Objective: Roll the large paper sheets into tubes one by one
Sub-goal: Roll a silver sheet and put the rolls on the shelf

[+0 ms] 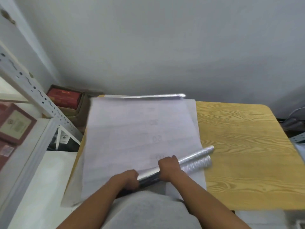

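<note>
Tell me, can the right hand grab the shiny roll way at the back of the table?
Probably not right now. The right hand is gripping the silver tube near the person, and the shiny roll lies at the table's far edge, beyond the flat paper sheet.

I saw a large pale paper sheet [138, 138] lying flat, faint blurred markings showing through it, its far edge curled into a silvery lip. At its near end a silvery rolled tube [184, 162] lay tilted across it, raised toward the right. A second silvery roll [200, 164] lay just beside it.
</note>
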